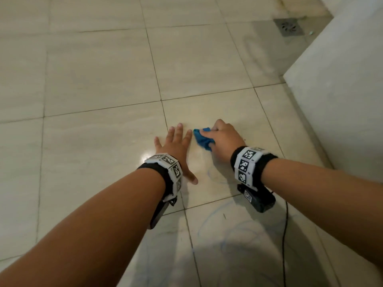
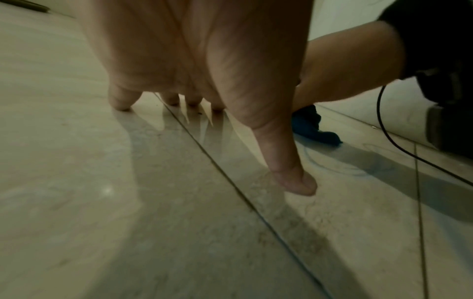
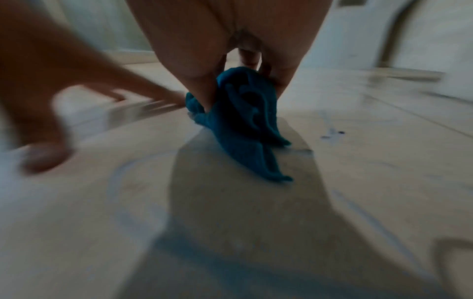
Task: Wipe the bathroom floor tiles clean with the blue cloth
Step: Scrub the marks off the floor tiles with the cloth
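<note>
A crumpled blue cloth (image 1: 202,138) lies bunched on the beige floor tiles (image 1: 103,79), and my right hand (image 1: 222,135) grips it with curled fingers, pressing it onto the tile. The right wrist view shows the blue cloth (image 3: 245,121) hanging from under the palm down to the floor. My left hand (image 1: 176,145) lies flat on the tile just left of the cloth, fingers spread and straight. Its fingertips (image 2: 122,106) and thumb touch the floor, with the blue cloth (image 2: 311,126) behind them. Faint blue scribble marks (image 1: 217,222) cover the tiles nearer to me.
A white wall or fixture (image 1: 342,90) rises on the right, close to my right arm. A square metal floor drain (image 1: 288,26) sits at the far right. A black cable (image 1: 287,235) trails from the right wrist camera across the floor.
</note>
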A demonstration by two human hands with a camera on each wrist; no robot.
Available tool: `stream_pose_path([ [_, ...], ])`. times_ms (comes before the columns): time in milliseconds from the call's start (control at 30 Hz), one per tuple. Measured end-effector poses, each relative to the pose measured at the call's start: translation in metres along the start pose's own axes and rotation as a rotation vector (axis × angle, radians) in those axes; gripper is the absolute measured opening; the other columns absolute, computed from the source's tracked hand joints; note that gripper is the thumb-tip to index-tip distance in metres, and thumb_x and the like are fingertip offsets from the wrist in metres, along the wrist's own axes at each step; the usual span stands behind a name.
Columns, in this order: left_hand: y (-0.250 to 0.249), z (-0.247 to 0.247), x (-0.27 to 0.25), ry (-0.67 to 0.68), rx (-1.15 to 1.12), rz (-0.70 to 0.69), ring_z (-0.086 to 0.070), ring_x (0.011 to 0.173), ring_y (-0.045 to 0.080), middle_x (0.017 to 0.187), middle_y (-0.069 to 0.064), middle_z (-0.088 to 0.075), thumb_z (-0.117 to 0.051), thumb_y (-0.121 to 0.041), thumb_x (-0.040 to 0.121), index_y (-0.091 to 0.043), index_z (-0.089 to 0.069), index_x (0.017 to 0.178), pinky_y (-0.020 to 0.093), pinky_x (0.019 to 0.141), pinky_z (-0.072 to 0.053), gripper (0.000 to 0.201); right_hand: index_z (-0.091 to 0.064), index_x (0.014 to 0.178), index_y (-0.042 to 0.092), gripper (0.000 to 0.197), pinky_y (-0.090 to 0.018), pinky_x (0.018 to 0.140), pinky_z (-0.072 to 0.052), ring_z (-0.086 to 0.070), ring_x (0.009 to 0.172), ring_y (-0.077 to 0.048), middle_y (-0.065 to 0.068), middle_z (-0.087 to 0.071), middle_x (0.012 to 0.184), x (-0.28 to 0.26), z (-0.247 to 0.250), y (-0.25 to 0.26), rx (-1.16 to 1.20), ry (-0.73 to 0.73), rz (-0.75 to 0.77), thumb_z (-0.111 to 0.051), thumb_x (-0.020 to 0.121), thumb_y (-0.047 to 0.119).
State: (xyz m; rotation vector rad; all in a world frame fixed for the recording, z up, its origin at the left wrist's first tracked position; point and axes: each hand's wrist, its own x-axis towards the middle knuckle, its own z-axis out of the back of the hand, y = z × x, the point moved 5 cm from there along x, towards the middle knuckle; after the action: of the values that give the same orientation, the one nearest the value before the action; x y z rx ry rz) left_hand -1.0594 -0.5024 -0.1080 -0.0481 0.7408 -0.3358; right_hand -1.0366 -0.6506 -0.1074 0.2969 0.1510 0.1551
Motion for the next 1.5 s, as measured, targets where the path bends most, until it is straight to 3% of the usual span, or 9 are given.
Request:
stream_pose_path([
  [200, 0.0, -0.001, 0.0, 0.002, 0.005, 0.003, 0.024, 0.145, 0.025, 0.155, 0.002, 0.034, -0.082, -0.065, 0.055, -0.025, 0.023, 0.15, 0.061, 0.115, 0.001, 0.147, -0.055, 0.128, 0.029, 0.038, -0.031, 0.077, -0.041, -0.046, 0.093, -0.022, -0.003, -0.046, 0.106, -0.017, -0.002, -0.005, 0.007, 0.096, 0.13, -0.051, 0.091, 0.024],
  [333, 0.001, -0.002, -0.001, -0.017, 0.001, 0.002, 0.023, 0.145, 0.024, 0.155, 0.0, 0.033, -0.081, -0.067, 0.053, -0.026, 0.023, 0.149, 0.059, 0.115, 0.003, 0.147, -0.052, 0.112, 0.014, 0.032, -0.017, 0.062, -0.042, -0.057, 0.086, -0.024, -0.006, -0.049, 0.105, -0.005, 0.011, -0.045, -0.041, -0.07, -0.116, -0.054, 0.09, 0.037],
  [567, 0.001, -0.003, 0.0, -0.015, 0.009, 0.013, 0.024, 0.145, 0.024, 0.154, 0.0, 0.035, -0.081, -0.067, 0.053, -0.026, 0.024, 0.149, 0.06, 0.115, 0.002, 0.148, -0.061, 0.12, 0.021, 0.032, -0.035, 0.082, -0.045, -0.049, 0.092, -0.021, -0.002, -0.05, 0.105, -0.038, 0.003, -0.01, 0.018, 0.126, 0.235, -0.054, 0.089, 0.019],
  [733, 0.001, -0.002, 0.0, -0.03, 0.002, 0.002, 0.023, 0.145, 0.024, 0.155, 0.0, 0.034, -0.081, -0.067, 0.053, -0.026, 0.024, 0.149, 0.059, 0.114, 0.003, 0.148, -0.058, 0.119, 0.023, 0.028, -0.032, 0.076, -0.043, -0.053, 0.096, -0.027, -0.01, -0.05, 0.107, -0.019, 0.025, -0.055, -0.083, 0.029, -0.059, -0.052, 0.092, 0.025],
  [900, 0.0, -0.001, 0.0, -0.01, 0.0, 0.008, 0.024, 0.145, 0.024, 0.154, 0.001, 0.035, -0.082, -0.065, 0.054, -0.026, 0.024, 0.149, 0.06, 0.116, 0.002, 0.148, -0.06, 0.124, 0.028, 0.04, -0.028, 0.077, -0.039, -0.045, 0.091, -0.018, -0.001, -0.047, 0.101, -0.066, -0.001, 0.004, 0.056, 0.319, 0.356, -0.06, 0.087, 0.016],
  [1067, 0.0, 0.0, -0.001, -0.021, -0.006, 0.003, 0.023, 0.145, 0.024, 0.155, 0.001, 0.033, -0.083, -0.064, 0.053, -0.025, 0.022, 0.15, 0.061, 0.116, 0.001, 0.148, -0.057, 0.126, 0.018, 0.035, -0.026, 0.075, -0.039, -0.047, 0.085, -0.017, -0.004, -0.045, 0.099, -0.028, 0.026, -0.047, 0.066, 0.119, -0.137, -0.051, 0.092, 0.023],
  [1233, 0.0, 0.0, 0.0, -0.004, 0.005, 0.009, 0.024, 0.145, 0.025, 0.154, 0.002, 0.034, -0.082, -0.064, 0.055, -0.025, 0.024, 0.149, 0.061, 0.116, 0.001, 0.148, -0.052, 0.131, 0.036, 0.043, -0.033, 0.076, -0.04, -0.043, 0.092, -0.02, -0.002, -0.044, 0.101, -0.081, 0.002, 0.023, 0.042, 0.367, 0.305, -0.054, 0.09, 0.022],
  [1400, -0.001, 0.001, -0.003, -0.009, -0.004, 0.006, 0.023, 0.145, 0.024, 0.155, 0.001, 0.033, -0.083, -0.063, 0.054, -0.025, 0.023, 0.15, 0.061, 0.116, 0.001, 0.147, -0.055, 0.124, 0.019, 0.035, -0.028, 0.072, -0.04, -0.047, 0.083, -0.018, 0.0, -0.043, 0.095, -0.033, 0.021, -0.043, 0.016, 0.187, -0.143, -0.053, 0.091, 0.028],
  [1500, -0.001, 0.001, -0.002, -0.003, -0.003, 0.007, 0.024, 0.145, 0.025, 0.154, 0.002, 0.034, -0.083, -0.063, 0.054, -0.025, 0.023, 0.15, 0.061, 0.116, 0.001, 0.147, -0.055, 0.127, 0.023, 0.037, -0.031, 0.072, -0.041, -0.045, 0.087, -0.02, -0.003, -0.045, 0.099, -0.067, 0.006, 0.002, 0.055, 0.271, 0.082, -0.053, 0.09, 0.023],
])
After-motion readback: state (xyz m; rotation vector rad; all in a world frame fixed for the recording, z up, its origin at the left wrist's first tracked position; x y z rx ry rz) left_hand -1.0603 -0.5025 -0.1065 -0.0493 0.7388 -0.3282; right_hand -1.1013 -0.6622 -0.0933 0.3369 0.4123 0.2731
